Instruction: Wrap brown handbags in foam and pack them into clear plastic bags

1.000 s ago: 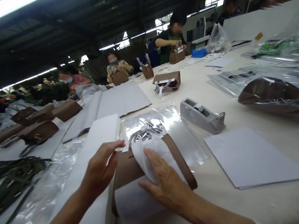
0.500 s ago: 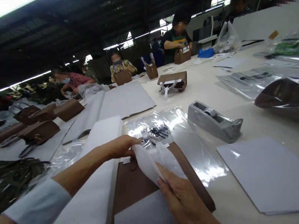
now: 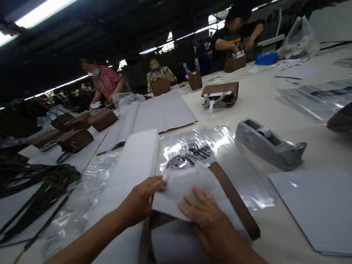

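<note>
Pressing white tissue sheet (image 3: 184,186) onto brown bag (image 3: 234,202) at the worktop's near edge.
Left hand (image 3: 139,199) pinches the sheet's left edge; right hand (image 3: 209,221) lies flat, fingers spread. Beyond: clear plastic sleeve (image 3: 225,157), grey tape dispenser (image 3: 268,143).

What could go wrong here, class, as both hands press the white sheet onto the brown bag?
1. The thin white sheet may crease or tear under the right hand and left hand.
2. The brown bag lies on a slick plastic sleeve, so it might slide.
3. A sleeve could nudge the tape dispenser nearby.
</note>
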`<state>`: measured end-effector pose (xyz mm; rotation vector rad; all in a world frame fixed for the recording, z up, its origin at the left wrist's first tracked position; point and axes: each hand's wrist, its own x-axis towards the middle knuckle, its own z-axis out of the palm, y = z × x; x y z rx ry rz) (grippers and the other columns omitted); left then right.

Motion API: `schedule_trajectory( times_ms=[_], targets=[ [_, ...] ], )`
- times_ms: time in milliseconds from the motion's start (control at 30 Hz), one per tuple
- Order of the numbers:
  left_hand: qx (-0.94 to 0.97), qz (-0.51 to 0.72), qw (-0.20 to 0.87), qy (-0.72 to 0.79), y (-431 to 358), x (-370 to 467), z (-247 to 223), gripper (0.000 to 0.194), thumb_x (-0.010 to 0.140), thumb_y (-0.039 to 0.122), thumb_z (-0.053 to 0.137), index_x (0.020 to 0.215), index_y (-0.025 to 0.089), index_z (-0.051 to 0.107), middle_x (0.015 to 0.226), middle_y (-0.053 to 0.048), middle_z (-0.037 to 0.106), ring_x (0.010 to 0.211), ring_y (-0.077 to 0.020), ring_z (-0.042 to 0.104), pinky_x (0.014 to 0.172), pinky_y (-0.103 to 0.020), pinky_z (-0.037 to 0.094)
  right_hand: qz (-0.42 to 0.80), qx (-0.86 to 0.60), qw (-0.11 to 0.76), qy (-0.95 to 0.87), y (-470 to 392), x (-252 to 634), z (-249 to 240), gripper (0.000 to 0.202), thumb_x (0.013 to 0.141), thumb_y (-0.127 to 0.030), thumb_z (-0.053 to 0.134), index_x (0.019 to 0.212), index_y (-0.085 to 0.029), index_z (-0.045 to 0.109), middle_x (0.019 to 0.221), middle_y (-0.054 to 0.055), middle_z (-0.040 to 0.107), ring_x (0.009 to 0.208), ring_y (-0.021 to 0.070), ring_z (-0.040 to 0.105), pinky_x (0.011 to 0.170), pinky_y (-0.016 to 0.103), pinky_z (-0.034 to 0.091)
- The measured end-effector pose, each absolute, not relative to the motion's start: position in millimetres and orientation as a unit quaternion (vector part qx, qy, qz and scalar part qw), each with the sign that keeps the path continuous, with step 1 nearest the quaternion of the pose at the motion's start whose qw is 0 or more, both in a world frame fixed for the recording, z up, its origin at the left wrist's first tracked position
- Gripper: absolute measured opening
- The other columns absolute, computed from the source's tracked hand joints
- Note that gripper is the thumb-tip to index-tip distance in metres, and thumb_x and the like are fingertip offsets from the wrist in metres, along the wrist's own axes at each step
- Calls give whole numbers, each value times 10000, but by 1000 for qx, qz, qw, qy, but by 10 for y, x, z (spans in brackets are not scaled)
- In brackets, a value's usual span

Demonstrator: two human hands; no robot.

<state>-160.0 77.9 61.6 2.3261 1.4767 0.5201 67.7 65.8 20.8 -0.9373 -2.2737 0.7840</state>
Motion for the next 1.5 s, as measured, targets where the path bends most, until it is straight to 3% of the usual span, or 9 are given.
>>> schedule_trajectory(
  times_ms=[133,267,467,633,833,1067,1300,1400,1500],
  targets=[
    [792,211,152,552,679,-1577,536,228,773,238,531,996,196,504,1071,-64,577,986,-182,549,848,-302,450,259,-349,203,-878,650,613,354,657,679,-27,458,1317,-174,415,1364,127,369,1275,314,299,1021,564,253],
    [793,207,128,558,961,-1581,488,438,755,228,552,1176,208,433,1187,-67,516,1013,-185,501,892,-336,412,247,-342,200,-884,631,593,437,699,650,30,322,1296,-211,437,1301,62,466,1237,262,381,1005,582,257],
    [813,149,152,542,1272,-1413,426,90,732,217,576,807,174,604,823,-20,607,878,-169,525,849,-338,420,214,-317,231,-895,654,581,458,683,680,-28,374,1356,-123,344,1391,111,327,1294,245,280,1049,458,295],
    [737,220,127,626,570,-1376,509,317,809,224,469,1124,182,462,1175,-95,497,1107,-200,442,971,-375,357,266,-274,239,-893,654,531,409,603,719,-44,374,1310,-153,425,1380,77,350,1300,222,270,1069,449,264],
    [677,223,212,668,-471,-1153,571,260,747,359,603,935,206,509,1339,-107,367,1262,-246,308,1035,-407,306,391,-277,279,-832,656,615,420,416,898,-313,360,1289,-199,447,1334,44,419,1267,209,337,1063,445,279],
    [697,287,252,607,-210,-972,572,92,707,246,640,719,197,563,1339,-71,408,1302,-265,238,1081,-464,186,422,-267,281,-820,663,663,449,424,917,-351,330,1292,-182,436,1331,44,424,1232,207,395,1040,423,327],
    [628,356,318,615,157,-1087,326,185,677,327,660,713,159,590,1391,-89,316,1319,-291,181,1078,-443,170,271,-237,309,-880,612,712,435,428,915,-286,336,1317,-148,395,1378,59,352,1291,181,285,1072,390,287],
    [580,384,351,627,197,-1139,191,248,612,348,704,690,162,561,1317,-100,404,1318,-292,176,1063,-429,198,174,-185,294,-922,602,724,350,408,911,-238,333,1290,-122,430,1361,88,380,1297,193,274,1070,408,295],
    [536,410,381,632,245,-1168,109,241,540,271,719,620,174,513,1083,-71,551,1222,-279,340,1010,-394,282,92,-140,255,-952,581,690,218,441,872,-134,339,1307,-124,408,1351,101,396,1301,213,267,1056,443,316]
  ],
)
